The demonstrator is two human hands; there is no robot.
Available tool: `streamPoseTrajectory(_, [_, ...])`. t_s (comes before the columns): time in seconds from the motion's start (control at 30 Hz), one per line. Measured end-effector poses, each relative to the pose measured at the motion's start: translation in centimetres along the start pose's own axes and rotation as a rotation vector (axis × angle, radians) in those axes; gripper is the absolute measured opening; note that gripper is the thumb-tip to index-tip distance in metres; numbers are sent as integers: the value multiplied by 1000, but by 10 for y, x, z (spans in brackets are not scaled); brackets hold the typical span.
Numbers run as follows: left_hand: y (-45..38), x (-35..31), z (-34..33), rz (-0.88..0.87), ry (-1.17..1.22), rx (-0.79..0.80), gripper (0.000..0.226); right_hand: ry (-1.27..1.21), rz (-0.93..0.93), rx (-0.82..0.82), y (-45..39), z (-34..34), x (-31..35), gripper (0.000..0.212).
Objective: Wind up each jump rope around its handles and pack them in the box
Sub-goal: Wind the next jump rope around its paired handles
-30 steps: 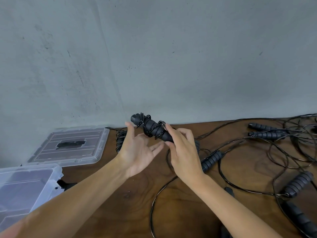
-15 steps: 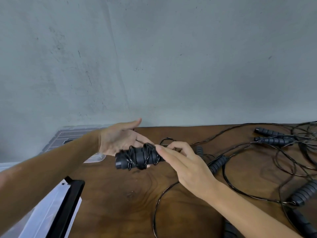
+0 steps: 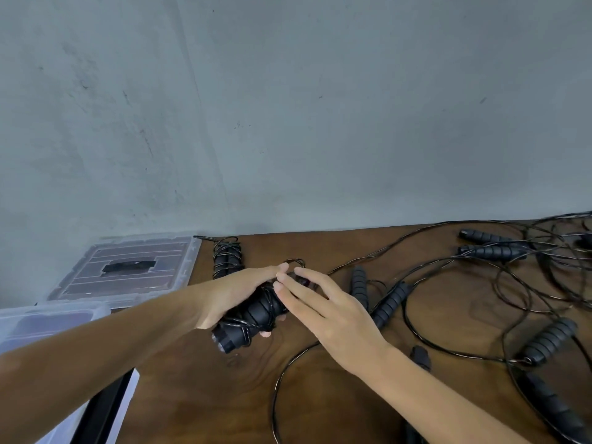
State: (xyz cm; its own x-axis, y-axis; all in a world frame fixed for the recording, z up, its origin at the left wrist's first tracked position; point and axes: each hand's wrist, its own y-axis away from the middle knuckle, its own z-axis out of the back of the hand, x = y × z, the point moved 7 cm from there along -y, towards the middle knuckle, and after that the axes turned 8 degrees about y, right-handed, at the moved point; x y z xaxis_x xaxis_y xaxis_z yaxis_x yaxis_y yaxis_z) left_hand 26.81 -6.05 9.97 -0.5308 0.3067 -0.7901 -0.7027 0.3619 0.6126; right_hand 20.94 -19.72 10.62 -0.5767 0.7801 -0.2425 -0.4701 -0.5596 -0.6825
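Left hand [image 3: 237,291]: reaches in from the left; the fingers curl over the wound rope bundle [image 3: 253,317] and grip it just above the desk [image 3: 336,395].
Right hand [image 3: 323,310]: fingers straight and relaxed, tips touching the far end of the bundle next to the left hand's fingertips; nothing gripped.
Wound rope bundle: two black handles wrapped in black cord, tilted, near end pointing toward the front-left of the desk.
Second wound bundle [image 3: 226,257]: lies at the desk's back edge, near the back-left corner.
Loose jump ropes [image 3: 493,251]: unwound handles and tangled cords spread over the right half of the desk.
Box [image 3: 35,322]: clear plastic, off the desk's left edge.
Lid [image 3: 128,270]: clear, lying flat behind the box, beside the back-left corner.
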Motion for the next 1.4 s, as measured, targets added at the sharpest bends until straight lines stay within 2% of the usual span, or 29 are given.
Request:
streamPoseTrajectory(0.13, [0,0,6,-119,7,-73,46,-78,-67,-4,0,-8,4,47])
streamPoseTrajectory(0.27, [2,-5,20,-215,16,-161,41,-304,-367,10,3,-13,-1,66])
streamPoseTrajectory(0.33, [4,-6,27,-263,29,-213,41,-442,-568,46,8,-14,-8,49])
streamPoseTrajectory(0.4, [8,-9,30,-319,53,-243,39,-587,-659,230,12,-24,-13,26])
streamPoseTrajectory(0.43, [10,-12,31,-351,58,-249,36,-639,-636,346,14,-30,-13,21])
streamPoseTrajectory(0.47, [11,-15,33,-391,49,-257,35,-640,-577,437,14,-33,-15,25])
streamPoseTrajectory(0.6, [21,-31,38,-568,-91,-276,34,-400,-283,757,8,-35,-36,34])
streamPoseTrajectory(0.67, [26,-40,33,-656,-228,-254,29,-278,-172,833,-1,-37,-53,32])
streamPoseTrajectory(0.83, [28,-43,11,-705,-527,-97,8,-118,111,889,-31,-46,-59,17])
streamPoseTrajectory(1.0, [26,-41,-4,-670,-954,-42,28,-51,228,924,-58,-41,-61,12])
streamPoseTrajectory(1.1, [20,-37,-10,-587,-1233,-77,51,-48,257,970,-70,-44,-60,30])
streamPoseTrajectory(1.2, [14,-30,-14,-500,-1335,-71,66,-70,266,949,-82,-40,-57,29])
streamPoseTrajectory(1.4, [4,-29,-14,-461,-1388,-112,87,-159,105,953,-91,-21,-58,11])
